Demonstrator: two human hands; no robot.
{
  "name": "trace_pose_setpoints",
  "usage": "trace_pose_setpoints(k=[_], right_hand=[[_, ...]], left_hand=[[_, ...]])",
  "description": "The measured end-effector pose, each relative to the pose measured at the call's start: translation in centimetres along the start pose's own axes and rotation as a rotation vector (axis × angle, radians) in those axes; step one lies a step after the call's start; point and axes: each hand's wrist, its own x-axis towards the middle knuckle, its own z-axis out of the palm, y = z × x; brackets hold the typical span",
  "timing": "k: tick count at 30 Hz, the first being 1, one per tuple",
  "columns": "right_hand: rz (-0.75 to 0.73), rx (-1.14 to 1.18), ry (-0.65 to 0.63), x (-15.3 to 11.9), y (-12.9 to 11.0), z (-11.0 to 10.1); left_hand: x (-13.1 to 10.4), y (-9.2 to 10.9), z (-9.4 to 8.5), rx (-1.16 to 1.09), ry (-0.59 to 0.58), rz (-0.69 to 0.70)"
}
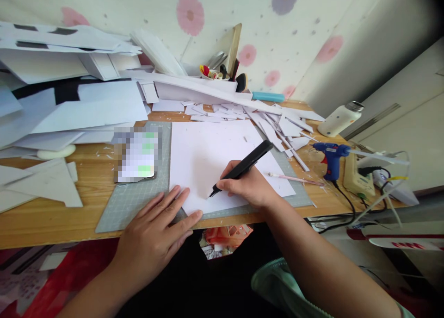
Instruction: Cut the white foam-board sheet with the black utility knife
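Head view: right hand grips black knife, left hand flat on unmarked white sheet.

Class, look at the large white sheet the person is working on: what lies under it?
A grey gridded cutting mat lies under the white sheet, showing along its left, right and near edges, on the wooden desk. The left hand presses the sheet's corner. Anything beneath the sheet's middle is covered.

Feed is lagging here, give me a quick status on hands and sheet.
Right hand grips black knife, tip on white sheet. Left hand flat on sheet's near corner. Scraps piled behind, off the cutting line.
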Motion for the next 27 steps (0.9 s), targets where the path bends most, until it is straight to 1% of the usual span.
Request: trace_pose_setpoints(k=[6, 13, 21, 27], right_hand=[[-0.014, 0.013, -0.037, 0.5, 0.2, -0.7], [-0.013, 0.008, -0.052, 0.9, -0.1, -1.6], [-0.029, 0.047, -0.08, 1.7, 0.6, -2.6], [-0.036, 0.042, -0.123, 2.1, 0.5, -3.3]], left_hand=[[0.0, -0.1, 0.0, -0.005, -0.004, -0.002], [-0.1, -0.2, 0.0, 0.003, -0.004, 0.012], [-0.1, -0.3, 0.1, 0.0, -0.008, 0.018], [-0.1, -0.5, 0.2, 0.006, 0.008, 0.033]])
